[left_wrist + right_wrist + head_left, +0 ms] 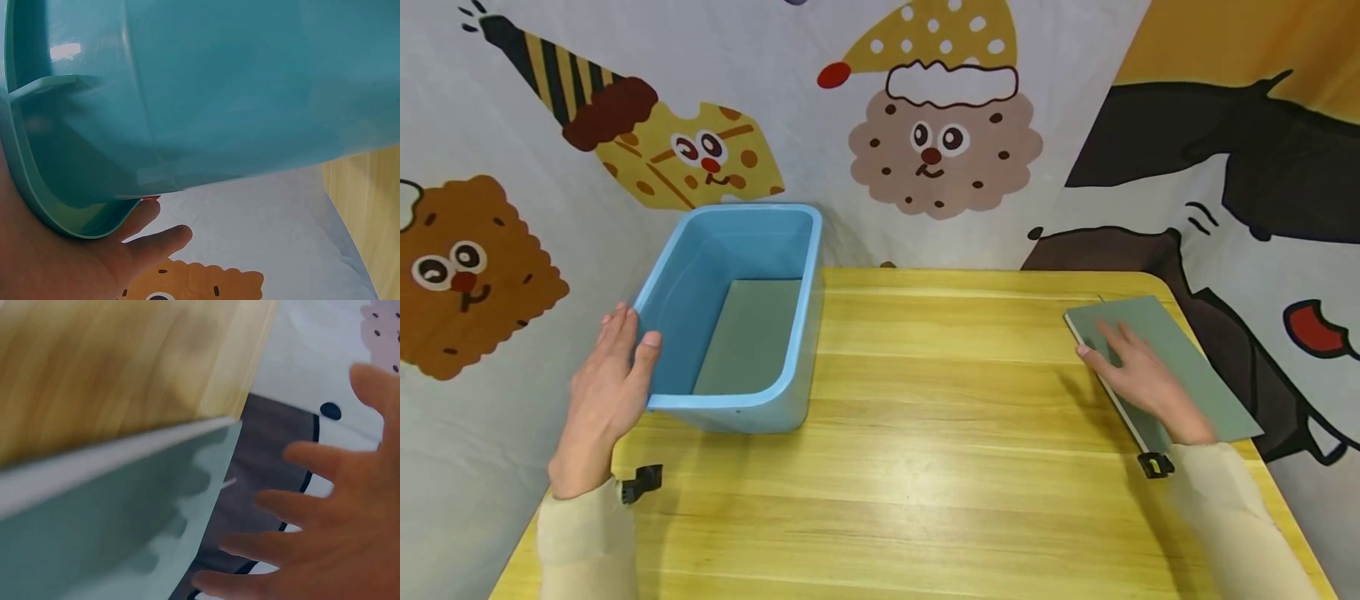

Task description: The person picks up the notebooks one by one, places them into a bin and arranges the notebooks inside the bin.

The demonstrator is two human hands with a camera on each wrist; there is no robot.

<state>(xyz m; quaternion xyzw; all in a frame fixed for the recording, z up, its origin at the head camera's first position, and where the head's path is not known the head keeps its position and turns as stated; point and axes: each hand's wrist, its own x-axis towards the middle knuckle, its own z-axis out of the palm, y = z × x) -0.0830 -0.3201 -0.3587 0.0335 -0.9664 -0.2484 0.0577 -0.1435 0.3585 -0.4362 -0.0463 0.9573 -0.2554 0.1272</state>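
1. Cream sleeve (1232,508) is crossing the table (947,467) up front.
2. Left hand (610,379) is touching the blue tub (730,402), fingers straight.
3. Right hand (1138,375) is hovering over the green book (1180,354) lying table-right, fingers spread.
4. I'm guessing pick-up step; next move's needing an edge pinch.

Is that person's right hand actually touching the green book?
Apart. The right wrist view shows a gap between the right hand and the green book, with the hand's shadow falling separately on the book.
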